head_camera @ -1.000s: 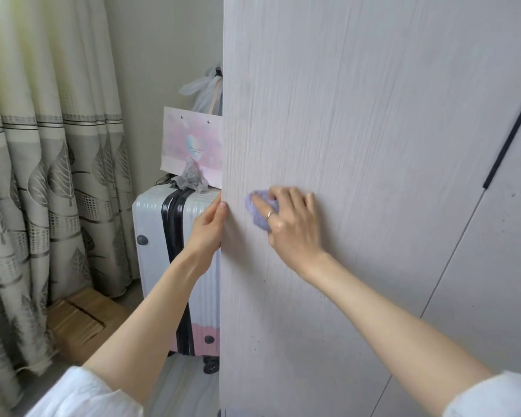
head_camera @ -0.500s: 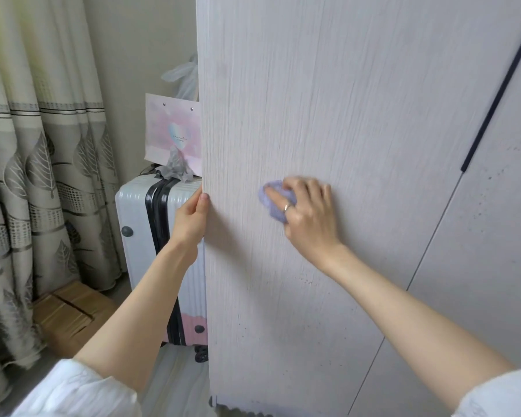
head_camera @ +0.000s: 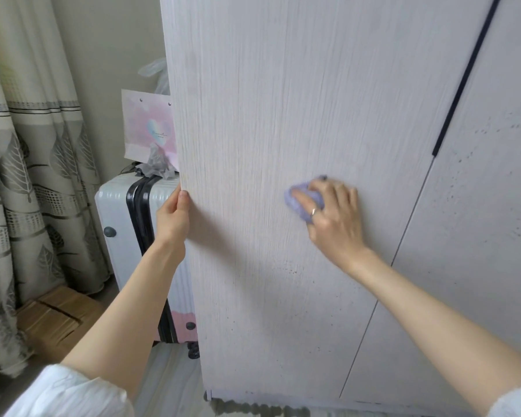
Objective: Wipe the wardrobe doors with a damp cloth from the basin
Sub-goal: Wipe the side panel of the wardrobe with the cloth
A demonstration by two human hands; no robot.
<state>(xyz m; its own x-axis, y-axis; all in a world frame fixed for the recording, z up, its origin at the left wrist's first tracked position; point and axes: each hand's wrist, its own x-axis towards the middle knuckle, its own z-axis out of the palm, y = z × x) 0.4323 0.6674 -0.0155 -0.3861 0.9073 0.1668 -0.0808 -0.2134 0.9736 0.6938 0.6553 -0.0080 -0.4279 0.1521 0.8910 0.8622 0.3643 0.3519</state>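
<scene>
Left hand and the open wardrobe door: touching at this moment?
Touching. The head view shows the left hand gripping the free edge of the wardrobe door, thumb on its front face, while the right hand presses the cloth.

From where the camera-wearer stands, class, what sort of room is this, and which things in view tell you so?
Probably a bedroom at home: a tall pale wardrobe door being wiped with a purple cloth, a suitcase stored beside it, and leaf-patterned curtains.

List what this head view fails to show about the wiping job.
- Basin: nowhere in the head view.
- Purple cloth: mostly covered by the right hand; dampness unreadable.
- Left hand: fingers hidden behind the wardrobe door edge.
- Door top: cut off by the frame.
- Suitcase: right part hidden by the door.
</scene>
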